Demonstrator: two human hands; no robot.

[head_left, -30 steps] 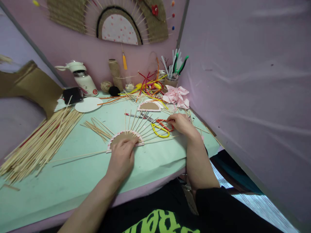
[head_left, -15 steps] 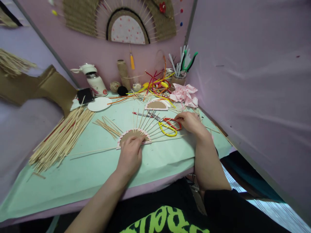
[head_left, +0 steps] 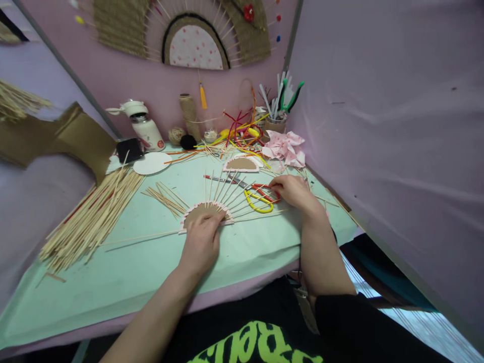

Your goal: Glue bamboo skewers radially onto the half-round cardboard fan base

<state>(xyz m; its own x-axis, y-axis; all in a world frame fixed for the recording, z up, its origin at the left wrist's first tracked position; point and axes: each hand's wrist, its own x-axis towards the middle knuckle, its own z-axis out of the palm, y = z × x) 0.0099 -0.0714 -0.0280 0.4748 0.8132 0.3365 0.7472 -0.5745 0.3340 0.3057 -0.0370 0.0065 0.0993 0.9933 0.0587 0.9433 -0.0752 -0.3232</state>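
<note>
Left hand (head_left: 200,242) presses flat on the cardboard half-disc (head_left: 206,214) mid-bench; right hand (head_left: 295,191) pinches a skewer (head_left: 260,216) by the scissors (head_left: 260,197); best keep the disc pinned, sliding sticks in radially.

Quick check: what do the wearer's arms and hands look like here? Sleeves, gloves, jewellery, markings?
Both hands are bare: no gloves, and no rings or watch that show. The left hand has a bare forearm all the way to the frame edge. The right hand has a bare forearm up to a black sleeve near the elbow. The black top carries bright green lettering.
</note>
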